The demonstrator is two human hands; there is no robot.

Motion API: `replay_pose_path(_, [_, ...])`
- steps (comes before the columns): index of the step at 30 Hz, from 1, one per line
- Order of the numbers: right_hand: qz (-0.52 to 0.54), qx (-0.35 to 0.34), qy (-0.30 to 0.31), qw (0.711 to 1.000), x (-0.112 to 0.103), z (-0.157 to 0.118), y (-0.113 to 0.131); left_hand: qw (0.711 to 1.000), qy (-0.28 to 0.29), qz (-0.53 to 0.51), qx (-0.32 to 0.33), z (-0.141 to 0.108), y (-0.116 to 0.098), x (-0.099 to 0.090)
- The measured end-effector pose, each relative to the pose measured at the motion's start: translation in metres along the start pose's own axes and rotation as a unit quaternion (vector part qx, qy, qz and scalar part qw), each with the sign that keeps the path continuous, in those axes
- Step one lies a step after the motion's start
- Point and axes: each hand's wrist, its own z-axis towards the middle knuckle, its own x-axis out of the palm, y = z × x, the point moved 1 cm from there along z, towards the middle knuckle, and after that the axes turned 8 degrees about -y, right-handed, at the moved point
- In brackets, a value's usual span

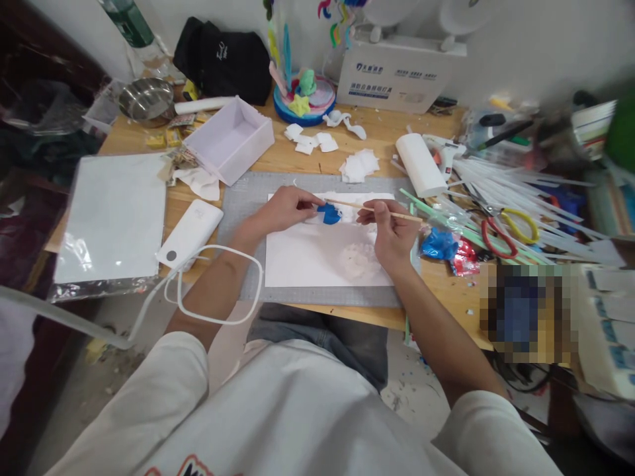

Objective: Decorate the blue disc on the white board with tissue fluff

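Note:
My left hand (292, 207) is closed at the fingertips on the edge of a small blue piece (330, 213), which looks like soft clay or foil. In my right hand (391, 231) is a thin wooden stick (347, 203), held like a pen. Its tip reaches left to just above the blue piece. Under both hands lies a sheet of white paper (297, 261). A round, off-white fluffy clump (358, 260) rests on the paper close to my right wrist. More white crumpled material sits behind the stick, partly hidden by my fingers.
The grey cutting mat (238, 198) lies under the paper. A lilac box (233, 142) and a white power bank (191, 231) with a looping cable stand left. To the right are a white roll (421, 165), scissors (499, 231), plastic strips and a blue packet (439, 244).

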Motion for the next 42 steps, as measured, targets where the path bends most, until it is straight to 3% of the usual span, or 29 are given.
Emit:
replay_pose_path(5, [-0.013, -0.033, -0.020, 0.999, -0.007, 0.000, 0.003, 1.000, -0.019, 0.016, 0.000, 0.002, 0.000, 0.001])
replay_pose_path(11, [-0.013, -0.013, 0.003, 1.000, -0.002, 0.001, -0.002, 1.000, -0.016, 0.011, -0.007, 0.003, 0.001, 0.002])
replay_pose_path(17, [-0.015, 0.004, -0.001, 1.000, 0.002, 0.001, -0.004, 0.997, -0.053, -0.049, -0.017, 0.004, 0.001, 0.004])
replay_pose_path(25, [-0.013, 0.005, -0.009, 1.000, -0.001, 0.003, -0.005, 0.996, -0.087, -0.015, -0.007, 0.014, -0.002, 0.020])
replay_pose_path(28, [-0.026, -0.032, -0.023, 0.999, -0.004, 0.001, -0.001, 0.995, -0.097, -0.007, 0.003, 0.017, 0.001, 0.026])
replay_pose_path(34, [-0.100, -0.197, -0.028, 0.975, -0.011, -0.010, 0.013, 0.993, -0.111, -0.028, -0.010, 0.021, 0.005, 0.030])
replay_pose_path(38, [-0.127, -0.192, -0.026, 0.973, -0.011, -0.010, 0.013, 0.993, -0.089, -0.057, -0.047, 0.022, 0.007, 0.029])
replay_pose_path(42, [-0.132, -0.182, 0.017, 0.974, -0.009, -0.008, 0.010, 0.992, -0.096, -0.066, -0.047, 0.023, 0.009, 0.029])
